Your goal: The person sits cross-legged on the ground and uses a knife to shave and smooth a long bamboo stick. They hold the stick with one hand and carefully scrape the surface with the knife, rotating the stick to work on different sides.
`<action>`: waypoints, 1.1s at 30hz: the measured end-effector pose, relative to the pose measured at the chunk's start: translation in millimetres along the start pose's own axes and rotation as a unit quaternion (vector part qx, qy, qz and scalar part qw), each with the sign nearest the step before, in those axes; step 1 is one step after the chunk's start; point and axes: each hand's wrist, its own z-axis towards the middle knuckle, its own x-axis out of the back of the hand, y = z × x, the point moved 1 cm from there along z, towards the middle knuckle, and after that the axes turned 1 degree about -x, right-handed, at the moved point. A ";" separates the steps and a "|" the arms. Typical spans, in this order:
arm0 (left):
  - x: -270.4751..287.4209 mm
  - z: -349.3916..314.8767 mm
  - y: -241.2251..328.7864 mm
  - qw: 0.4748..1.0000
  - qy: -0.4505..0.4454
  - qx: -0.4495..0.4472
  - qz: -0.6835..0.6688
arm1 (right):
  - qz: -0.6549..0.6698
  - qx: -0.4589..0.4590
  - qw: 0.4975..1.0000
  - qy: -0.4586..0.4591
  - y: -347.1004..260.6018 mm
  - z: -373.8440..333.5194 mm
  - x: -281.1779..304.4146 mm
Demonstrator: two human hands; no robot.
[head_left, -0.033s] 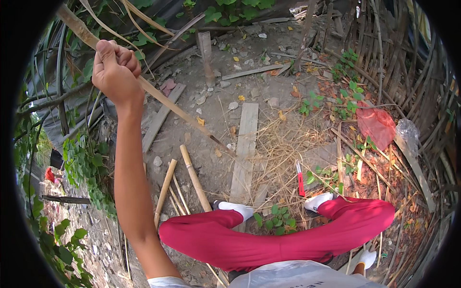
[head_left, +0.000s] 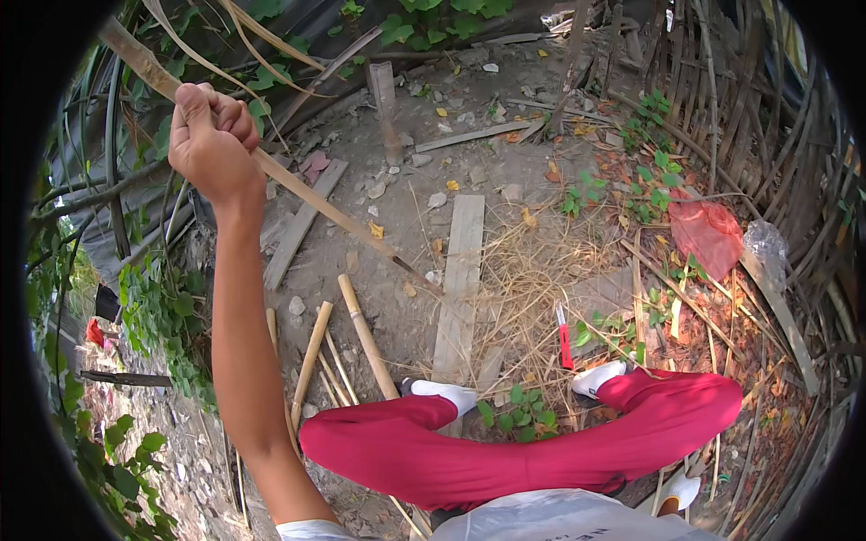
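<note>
My left hand (head_left: 215, 140), bare and raised at the upper left, is closed around a long bamboo pole (head_left: 325, 207). The pole slants from the upper left down to a thin tip beside a weathered plank (head_left: 465, 234); whether the tip touches it I cannot tell. Low at the right, beside my leg, shows a white-gloved hand, my right (head_left: 683, 491). Its fingers are too small and partly hidden to read. A red-handled utility knife (head_left: 565, 341) lies between my feet on dry straw-like shavings (head_left: 523, 279).
Cut bamboo pieces (head_left: 363, 334) lie left of my legs. Further off, a short wooden post (head_left: 385, 113) stands in the soil. A red plastic bag (head_left: 705, 236) lies at the right by a woven stick fence (head_left: 767, 135). Vines (head_left: 162, 316) grow at the left.
My left hand has shifted slightly left and down, still gripping the bamboo pole. The gloved right hand has moved a little to the left.
</note>
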 end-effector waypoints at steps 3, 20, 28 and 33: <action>12.1 9.8 14.9 1.000 0.010 0.001 0.004 | 0.030 -0.030 0.989 -0.138 8.5 -46.0 -1.8; 258.7 -83.9 161.8 0.920 0.275 -0.107 -0.256 | 0.520 0.131 0.825 0.179 -265.9 70.7 228.0; 301.2 -243.2 156.5 0.836 0.381 -0.075 -0.389 | 0.515 0.362 0.504 -0.592 -418.0 -183.2 247.0; 301.3 -287.1 156.2 0.826 0.416 -0.026 -0.380 | 0.567 0.260 0.251 -0.741 -430.3 -268.8 259.2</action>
